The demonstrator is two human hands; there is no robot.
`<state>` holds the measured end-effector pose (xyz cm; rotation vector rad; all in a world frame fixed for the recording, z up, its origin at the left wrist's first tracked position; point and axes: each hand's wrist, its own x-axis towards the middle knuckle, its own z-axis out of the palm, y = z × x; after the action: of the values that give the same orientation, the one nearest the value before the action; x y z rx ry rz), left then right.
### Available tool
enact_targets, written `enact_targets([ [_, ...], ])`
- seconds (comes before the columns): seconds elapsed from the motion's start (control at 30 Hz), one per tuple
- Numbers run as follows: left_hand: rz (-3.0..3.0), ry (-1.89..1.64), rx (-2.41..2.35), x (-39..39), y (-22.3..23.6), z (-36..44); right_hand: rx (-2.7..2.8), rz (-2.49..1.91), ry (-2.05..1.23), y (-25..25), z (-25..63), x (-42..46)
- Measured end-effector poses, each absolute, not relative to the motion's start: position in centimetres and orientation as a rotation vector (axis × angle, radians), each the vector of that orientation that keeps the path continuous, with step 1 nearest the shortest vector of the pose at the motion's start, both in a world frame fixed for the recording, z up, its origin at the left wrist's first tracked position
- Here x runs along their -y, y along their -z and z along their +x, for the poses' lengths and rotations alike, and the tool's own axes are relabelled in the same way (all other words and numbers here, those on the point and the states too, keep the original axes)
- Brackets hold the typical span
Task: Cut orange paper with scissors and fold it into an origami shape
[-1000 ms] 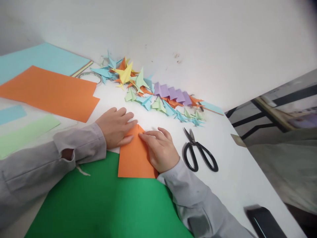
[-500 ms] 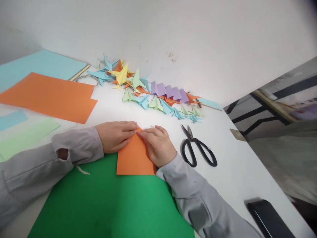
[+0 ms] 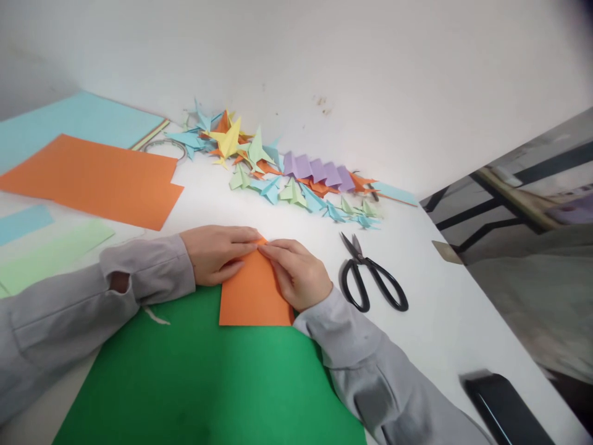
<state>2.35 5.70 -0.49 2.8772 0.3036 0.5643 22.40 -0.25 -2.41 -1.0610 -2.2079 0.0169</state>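
A sheet of orange paper point(image 3: 256, 296) lies on a green sheet point(image 3: 204, 371), its upper end narrowing to a folded point between my hands. My left hand point(image 3: 220, 252) rests over the paper's upper left side, fingers stretched out and lying flat on it. At the tip, my right hand point(image 3: 299, 272) is closed, thumb and fingers pinching the folded right edge. The fingers hide part of the fold. To the right of my right hand lie black-handled scissors point(image 3: 370, 272), blades slightly apart.
Along the wall lies a row of folded paper shapes point(image 3: 229, 139), with a purple pleated strip point(image 3: 319, 170). At left are larger orange paper point(image 3: 111, 179), a blue sheet point(image 3: 92, 117), a green strip point(image 3: 60, 253) and a tape roll point(image 3: 164, 143). A black phone-like object point(image 3: 504, 408) sits near the right edge.
My right hand's raised fingers have curled down closer to the orange paper. My left hand keeps its place, and the view has shifted slightly.
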Motion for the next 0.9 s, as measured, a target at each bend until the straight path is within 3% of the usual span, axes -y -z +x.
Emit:
enact_targets([
  [0.9,2.896,-0.61,-0.355,-5.9,1.11,2.28,2.225,-1.072,-0.01,2.28,22.39,0.14],
])
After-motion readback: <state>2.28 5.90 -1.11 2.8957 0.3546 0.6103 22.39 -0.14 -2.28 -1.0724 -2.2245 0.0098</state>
